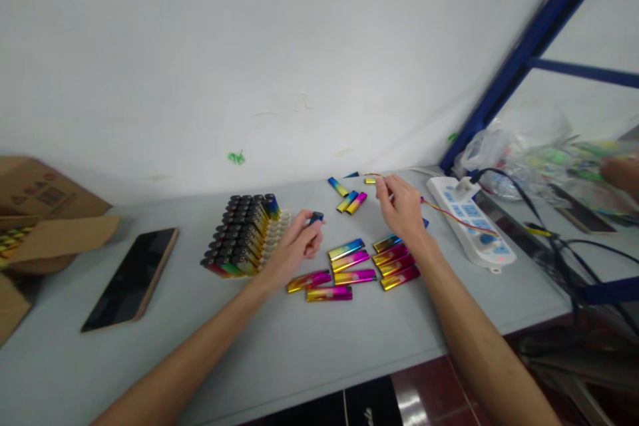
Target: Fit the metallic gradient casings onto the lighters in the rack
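Note:
My left hand (299,239) is closed around a lighter whose dark blue and black top (316,217) sticks out above the fingers. Beside it stands a white tray (276,233) with rows of upright, black-topped lighters (239,233). Fingers pinched, my right hand (401,205) is at the back of the table on a thin red-and-yellow wire (452,216), which shows on both sides of it. A small yellow piece (370,181) lies by its fingertips. Between and below the hands lie several shiny lighters (354,276) in pink, gold and blue; a few more (351,202) are farther back.
A white power strip (472,223) with plugs and black cables lies on the right. At the left are a dark-screened tablet or phone (132,279) and an open cardboard box (54,213). A blue metal frame (514,60), plastic bags (499,146) and another person's blurred hand (622,173) are at the right.

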`<state>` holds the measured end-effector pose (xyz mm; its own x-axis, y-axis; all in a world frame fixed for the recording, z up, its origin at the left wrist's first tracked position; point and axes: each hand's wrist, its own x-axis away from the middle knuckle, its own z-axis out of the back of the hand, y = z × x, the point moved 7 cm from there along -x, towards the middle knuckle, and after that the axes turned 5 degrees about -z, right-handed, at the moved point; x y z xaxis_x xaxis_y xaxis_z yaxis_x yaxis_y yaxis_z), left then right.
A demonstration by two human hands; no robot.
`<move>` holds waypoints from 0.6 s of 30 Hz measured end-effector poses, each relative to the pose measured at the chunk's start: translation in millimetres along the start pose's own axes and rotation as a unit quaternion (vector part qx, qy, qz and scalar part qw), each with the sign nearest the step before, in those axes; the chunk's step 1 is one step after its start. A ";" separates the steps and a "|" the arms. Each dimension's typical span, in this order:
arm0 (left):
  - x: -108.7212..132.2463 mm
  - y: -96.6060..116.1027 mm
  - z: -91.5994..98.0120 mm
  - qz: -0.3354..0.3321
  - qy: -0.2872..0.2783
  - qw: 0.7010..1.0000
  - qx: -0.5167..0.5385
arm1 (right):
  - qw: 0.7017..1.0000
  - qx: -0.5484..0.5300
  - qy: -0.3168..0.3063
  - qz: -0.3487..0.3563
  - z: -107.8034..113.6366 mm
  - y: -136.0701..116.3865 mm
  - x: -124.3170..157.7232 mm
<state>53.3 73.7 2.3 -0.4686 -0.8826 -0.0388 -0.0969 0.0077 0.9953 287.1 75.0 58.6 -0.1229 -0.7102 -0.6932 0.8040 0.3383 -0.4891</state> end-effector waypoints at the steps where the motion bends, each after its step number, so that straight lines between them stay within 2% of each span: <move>1: 2.4 -2.7 -0.7 0.025 -0.004 0.999 0.032 | 1.000 0.001 -0.001 0.001 -0.8 -0.7 0.3; 3: 6.1 -6.3 -1.5 0.063 -0.004 0.996 0.071 | 1.000 0.004 -0.004 0.004 -2.5 -1.7 1.0; 8: 10.6 -9.9 2.6 0.110 0.051 0.986 0.111 | 1.000 0.012 -0.012 0.007 -5.4 -1.0 2.1; 12: 12.3 -6.7 4.0 0.116 0.078 0.983 0.116 | 1.000 0.013 -0.010 0.004 -5.3 -0.4 2.6; 18: 13.4 -4.1 5.4 0.111 0.080 0.983 0.118 | 1.000 0.009 -0.012 0.000 -6.7 -0.2 2.5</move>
<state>42.6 64.3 -2.8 -0.3582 -0.9094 0.2114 -0.2180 0.3016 0.9282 282.7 77.4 53.4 -0.1086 -0.7255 -0.6796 0.8148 0.3266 -0.4790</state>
